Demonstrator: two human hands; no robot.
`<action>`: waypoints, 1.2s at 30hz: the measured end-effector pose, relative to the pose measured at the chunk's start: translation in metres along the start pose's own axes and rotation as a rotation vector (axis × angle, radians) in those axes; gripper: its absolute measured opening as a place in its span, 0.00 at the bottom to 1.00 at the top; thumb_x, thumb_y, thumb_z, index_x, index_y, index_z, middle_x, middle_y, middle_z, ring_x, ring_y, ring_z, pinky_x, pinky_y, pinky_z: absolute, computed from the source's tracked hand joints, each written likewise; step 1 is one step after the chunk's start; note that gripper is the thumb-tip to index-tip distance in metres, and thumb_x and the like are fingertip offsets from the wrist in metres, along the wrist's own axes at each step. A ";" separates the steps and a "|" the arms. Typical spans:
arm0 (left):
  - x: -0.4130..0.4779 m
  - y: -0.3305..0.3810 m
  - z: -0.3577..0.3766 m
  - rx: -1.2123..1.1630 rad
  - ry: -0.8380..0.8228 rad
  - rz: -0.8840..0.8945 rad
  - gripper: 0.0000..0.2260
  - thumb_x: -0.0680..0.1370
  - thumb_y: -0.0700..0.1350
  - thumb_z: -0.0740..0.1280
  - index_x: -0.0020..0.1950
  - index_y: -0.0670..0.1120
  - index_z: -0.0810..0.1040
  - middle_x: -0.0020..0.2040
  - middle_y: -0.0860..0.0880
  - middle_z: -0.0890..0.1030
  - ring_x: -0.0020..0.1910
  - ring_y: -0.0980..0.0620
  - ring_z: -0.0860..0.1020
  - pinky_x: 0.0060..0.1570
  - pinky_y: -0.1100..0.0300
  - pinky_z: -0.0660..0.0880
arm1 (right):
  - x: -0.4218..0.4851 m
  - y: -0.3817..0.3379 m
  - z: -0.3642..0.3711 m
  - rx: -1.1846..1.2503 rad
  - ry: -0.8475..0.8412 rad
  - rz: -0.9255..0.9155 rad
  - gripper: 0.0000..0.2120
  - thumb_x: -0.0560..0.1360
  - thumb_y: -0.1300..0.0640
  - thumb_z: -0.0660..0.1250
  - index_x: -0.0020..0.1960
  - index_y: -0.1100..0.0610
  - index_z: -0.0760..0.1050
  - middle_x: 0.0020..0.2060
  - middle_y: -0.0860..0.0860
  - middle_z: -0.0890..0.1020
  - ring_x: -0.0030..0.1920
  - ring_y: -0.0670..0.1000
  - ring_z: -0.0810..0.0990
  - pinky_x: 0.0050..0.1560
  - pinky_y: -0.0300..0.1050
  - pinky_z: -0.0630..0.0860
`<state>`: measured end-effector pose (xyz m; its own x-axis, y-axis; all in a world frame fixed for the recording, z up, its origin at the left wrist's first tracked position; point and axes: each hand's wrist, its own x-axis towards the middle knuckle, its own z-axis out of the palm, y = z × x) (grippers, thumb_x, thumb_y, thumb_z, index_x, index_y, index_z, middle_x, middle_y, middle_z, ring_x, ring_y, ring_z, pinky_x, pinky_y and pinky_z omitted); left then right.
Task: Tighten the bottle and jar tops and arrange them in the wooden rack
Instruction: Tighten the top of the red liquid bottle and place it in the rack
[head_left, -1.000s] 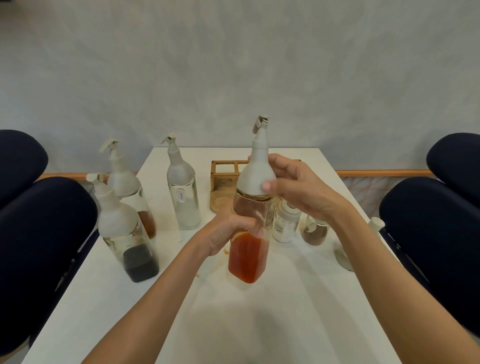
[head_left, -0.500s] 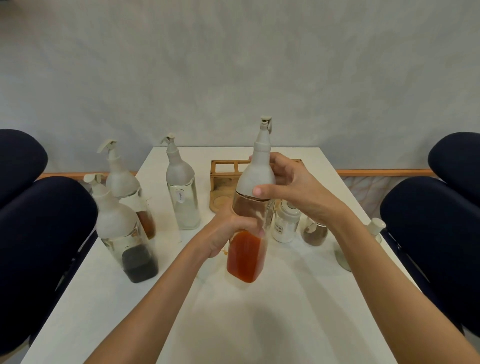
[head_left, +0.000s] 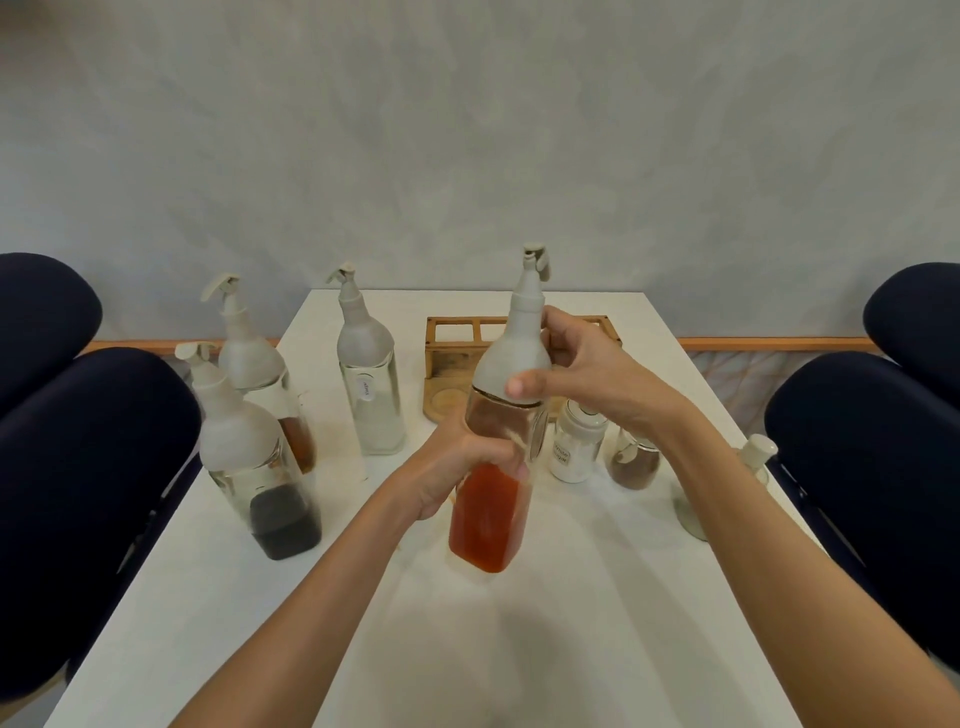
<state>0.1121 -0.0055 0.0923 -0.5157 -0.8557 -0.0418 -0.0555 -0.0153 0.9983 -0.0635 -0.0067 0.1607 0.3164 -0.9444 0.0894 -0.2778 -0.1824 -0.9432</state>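
A tall glass bottle of orange-red liquid (head_left: 488, 519) with a frosted white spout top (head_left: 519, 358) is held just above the white table (head_left: 571, 649). My left hand (head_left: 457, 467) grips its glass body from the left. My right hand (head_left: 587, 379) wraps the white top, thumb on its lower rim. The wooden rack (head_left: 452, 353) stands behind the bottle, partly hidden. Left of it stand a clear bottle (head_left: 371, 395), a brown-liquid bottle (head_left: 249, 358) and a dark-liquid bottle (head_left: 260, 467).
Small jars sit to the right behind my right arm: a white sugar jar (head_left: 571, 447), a brown-powder jar (head_left: 634, 462) and a clear jar (head_left: 748, 467) near the table's right edge. Dark blue chairs (head_left: 78, 493) (head_left: 872, 467) flank the table.
My right hand has turned around the white top; the flip spout now points right instead of left. The bottle stays held in my left hand at the same place.
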 end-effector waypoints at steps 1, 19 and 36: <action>0.000 -0.001 0.000 0.013 0.018 -0.004 0.30 0.54 0.42 0.73 0.56 0.47 0.77 0.47 0.41 0.80 0.52 0.40 0.78 0.61 0.38 0.72 | 0.000 0.000 0.001 -0.041 0.014 0.009 0.31 0.63 0.51 0.79 0.63 0.53 0.73 0.56 0.59 0.80 0.56 0.57 0.81 0.57 0.52 0.80; -0.006 0.002 -0.004 -0.003 -0.076 -0.016 0.34 0.55 0.40 0.72 0.60 0.34 0.73 0.45 0.39 0.77 0.46 0.47 0.76 0.50 0.52 0.74 | -0.005 -0.009 0.012 -0.088 0.007 0.026 0.27 0.66 0.54 0.79 0.60 0.51 0.71 0.51 0.51 0.80 0.48 0.42 0.82 0.46 0.40 0.81; -0.008 0.005 -0.009 -0.045 -0.115 -0.029 0.35 0.54 0.39 0.72 0.62 0.38 0.72 0.49 0.39 0.78 0.53 0.36 0.76 0.57 0.43 0.73 | -0.010 -0.006 -0.002 0.252 -0.115 -0.013 0.33 0.66 0.50 0.73 0.69 0.56 0.70 0.61 0.54 0.79 0.62 0.54 0.79 0.60 0.48 0.77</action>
<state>0.1234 -0.0030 0.0980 -0.6089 -0.7899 -0.0726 -0.0345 -0.0650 0.9973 -0.0672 0.0031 0.1660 0.4234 -0.9025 0.0783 -0.0432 -0.1065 -0.9934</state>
